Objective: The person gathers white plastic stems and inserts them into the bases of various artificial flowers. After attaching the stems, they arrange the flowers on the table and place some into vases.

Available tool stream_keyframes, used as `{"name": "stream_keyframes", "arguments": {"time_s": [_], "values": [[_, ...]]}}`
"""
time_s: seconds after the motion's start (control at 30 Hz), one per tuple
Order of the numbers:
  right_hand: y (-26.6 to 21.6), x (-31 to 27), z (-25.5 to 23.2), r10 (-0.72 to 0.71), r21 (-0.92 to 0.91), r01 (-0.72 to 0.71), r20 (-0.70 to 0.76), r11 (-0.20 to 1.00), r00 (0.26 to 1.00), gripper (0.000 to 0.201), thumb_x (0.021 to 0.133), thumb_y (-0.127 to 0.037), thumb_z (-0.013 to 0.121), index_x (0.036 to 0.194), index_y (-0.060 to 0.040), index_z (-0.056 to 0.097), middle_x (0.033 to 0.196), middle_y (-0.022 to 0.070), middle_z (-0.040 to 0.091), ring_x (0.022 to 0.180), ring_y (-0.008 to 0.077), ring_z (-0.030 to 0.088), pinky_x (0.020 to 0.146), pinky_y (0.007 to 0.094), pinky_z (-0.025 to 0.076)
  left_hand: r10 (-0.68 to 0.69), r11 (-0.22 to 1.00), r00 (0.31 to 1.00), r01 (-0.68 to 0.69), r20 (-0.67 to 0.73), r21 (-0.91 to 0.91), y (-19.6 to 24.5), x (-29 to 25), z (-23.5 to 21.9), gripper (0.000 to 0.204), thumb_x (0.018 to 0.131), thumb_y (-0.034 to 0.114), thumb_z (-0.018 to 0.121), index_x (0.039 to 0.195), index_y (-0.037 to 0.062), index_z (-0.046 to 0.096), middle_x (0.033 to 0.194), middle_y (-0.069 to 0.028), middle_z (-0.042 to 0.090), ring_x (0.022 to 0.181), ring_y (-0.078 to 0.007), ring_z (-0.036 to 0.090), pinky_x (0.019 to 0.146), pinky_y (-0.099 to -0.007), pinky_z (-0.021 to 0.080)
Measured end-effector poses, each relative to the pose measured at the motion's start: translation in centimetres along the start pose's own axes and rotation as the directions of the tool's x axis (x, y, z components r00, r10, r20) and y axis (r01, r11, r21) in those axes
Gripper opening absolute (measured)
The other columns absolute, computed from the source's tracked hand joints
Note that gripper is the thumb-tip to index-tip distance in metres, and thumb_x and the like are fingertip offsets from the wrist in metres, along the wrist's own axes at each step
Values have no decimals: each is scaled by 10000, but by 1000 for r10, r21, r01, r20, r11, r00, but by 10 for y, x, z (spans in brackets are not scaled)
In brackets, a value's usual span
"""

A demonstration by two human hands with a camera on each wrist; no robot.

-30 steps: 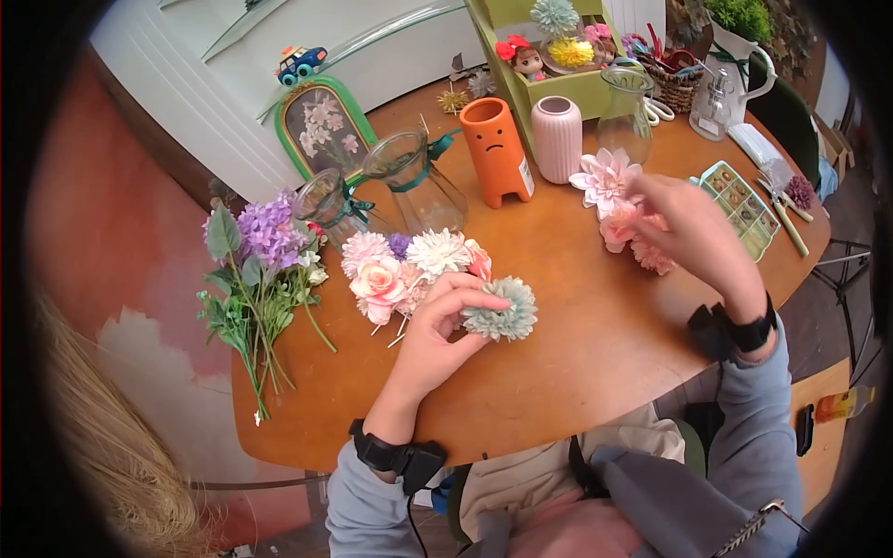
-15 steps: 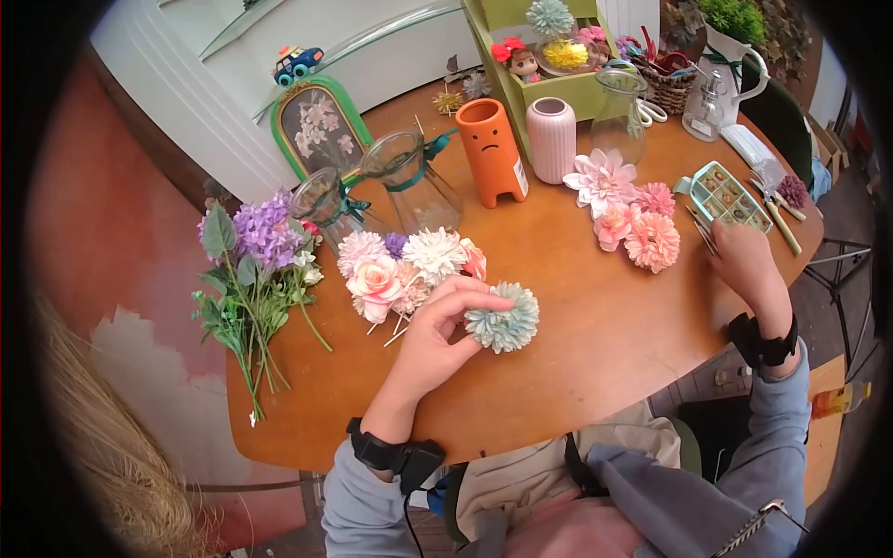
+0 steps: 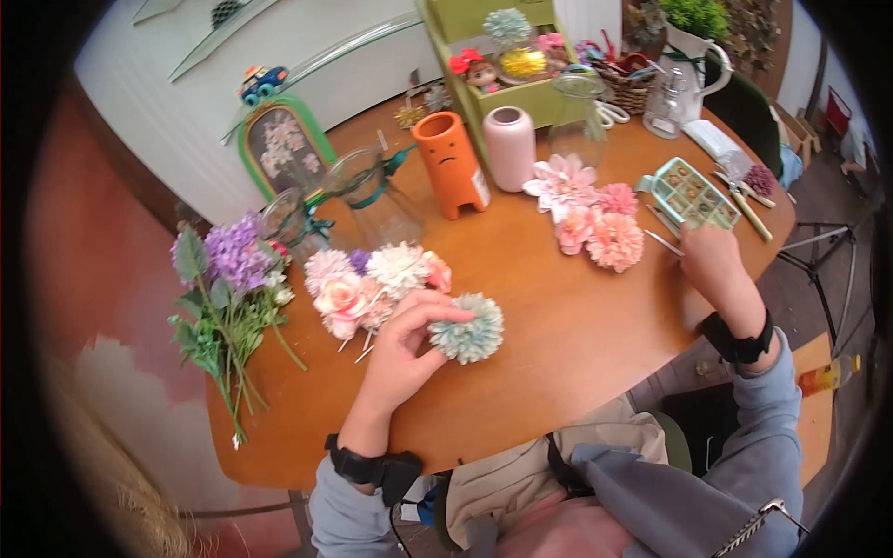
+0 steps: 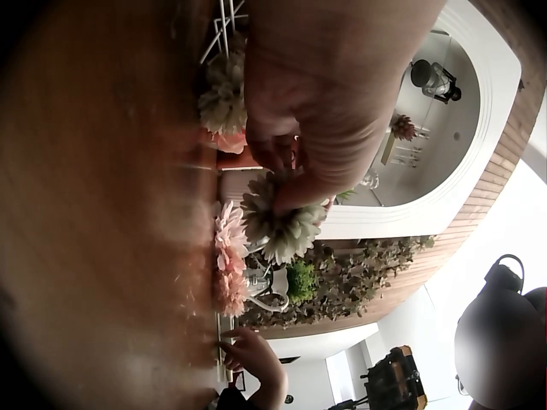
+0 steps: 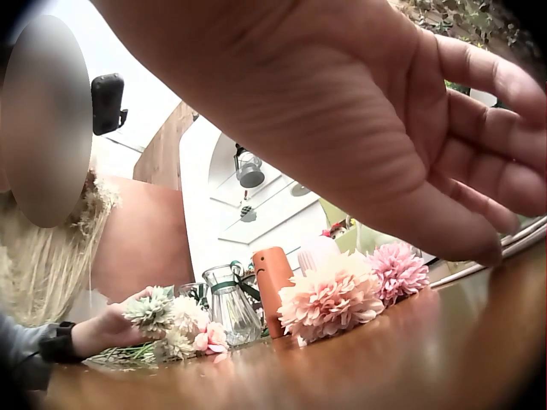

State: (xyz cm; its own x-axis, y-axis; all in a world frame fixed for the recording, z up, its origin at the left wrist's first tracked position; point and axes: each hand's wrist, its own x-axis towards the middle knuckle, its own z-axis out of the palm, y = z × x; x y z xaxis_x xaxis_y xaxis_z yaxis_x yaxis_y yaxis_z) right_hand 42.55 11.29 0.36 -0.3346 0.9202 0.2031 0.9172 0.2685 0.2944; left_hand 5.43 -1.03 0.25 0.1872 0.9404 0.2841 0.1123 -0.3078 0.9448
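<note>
My left hand (image 3: 400,349) pinches a pale blue-green artificial flower head (image 3: 468,330) between thumb and fingers, over the table's near middle. In the left wrist view the flower's layered petals (image 4: 286,226) spread out past the thumb. My right hand (image 3: 714,265) is low at the table's right, its fingertips right at some thin pale sticks (image 3: 663,244) beside a mint-green compartment tray (image 3: 716,219). Its fingers bend loosely in the right wrist view, with the thumb tip over the sticks. Pink and coral flower heads (image 3: 614,242) lie left of that hand.
White, pink and peach flower heads (image 3: 398,267) lie beyond the left hand. Purple flowers with green stems (image 3: 237,260) are at the left. Glass vases (image 3: 377,209), an orange vase (image 3: 449,172) and a pink vase (image 3: 509,153) stand behind. Pliers (image 3: 752,212) lie at the far right.
My right hand has moved from over the pink flowers rightward and down to the sticks beside the tray. The left hand keeps hold of the blue-green flower head. The head view has shifted slightly.
</note>
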Motion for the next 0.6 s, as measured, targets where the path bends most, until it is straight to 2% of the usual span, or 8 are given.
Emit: {"name": "stream_keyframes", "arguments": {"time_s": [0.2, 0.3, 0.4, 0.5, 0.6], "values": [[5, 4, 1, -72, 110, 63, 77, 992, 994, 100, 694, -17, 576, 791, 4, 571, 661, 165, 621, 633, 332, 629, 545, 409, 496, -4, 1000, 1000, 4, -8, -6, 3, -1, 1, 387, 670, -173, 550, 1008, -7, 640, 1049, -47, 472, 1010, -149, 502, 907, -272, 417], [8, 4, -1, -132, 117, 125, 57, 985, 990, 104, 680, -8, 577, 784, 2, 572, 659, 164, 619, 635, 330, 628, 552, 408, 496, -7, 1000, 1000, 7, -11, -17, 1, -1, 2, 389, 666, -177, 545, 1006, -11, 639, 1045, -45, 467, 1007, -147, 500, 906, -270, 415], [8, 6, -7, -121, 99, 116, 49, 988, 991, 109, 671, -2, 580, 779, -4, 576, 664, 157, 621, 642, 311, 632, 559, 388, 498, -9, 1000, 1000, 8, -15, -23, 1, -2, 1, 392, 666, -177, 539, 1007, -12, 639, 1042, -42, 462, 1008, -146, 497, 907, -270, 412], [5, 10, -13, -100, 58, 99, 17, 993, 995, 67, 710, -31, 545, 768, 2, 553, 620, 167, 588, 604, 332, 606, 557, 418, 481, -11, 1000, 1000, 11, -11, -20, -1, -2, -1, 391, 670, -174, 537, 1011, -11, 638, 1046, -41, 460, 1014, -146, 493, 908, -272, 411], [5, 14, -20, -55, 8, 55, -41, 998, 998, 71, 719, -31, 541, 782, 1, 540, 615, 156, 589, 591, 315, 606, 547, 403, 481, -2, 1000, 1000, 2, -6, -12, 0, -1, -1, 391, 675, -171, 536, 1016, -11, 636, 1047, -41, 460, 1018, -147, 491, 909, -272, 409]]}}
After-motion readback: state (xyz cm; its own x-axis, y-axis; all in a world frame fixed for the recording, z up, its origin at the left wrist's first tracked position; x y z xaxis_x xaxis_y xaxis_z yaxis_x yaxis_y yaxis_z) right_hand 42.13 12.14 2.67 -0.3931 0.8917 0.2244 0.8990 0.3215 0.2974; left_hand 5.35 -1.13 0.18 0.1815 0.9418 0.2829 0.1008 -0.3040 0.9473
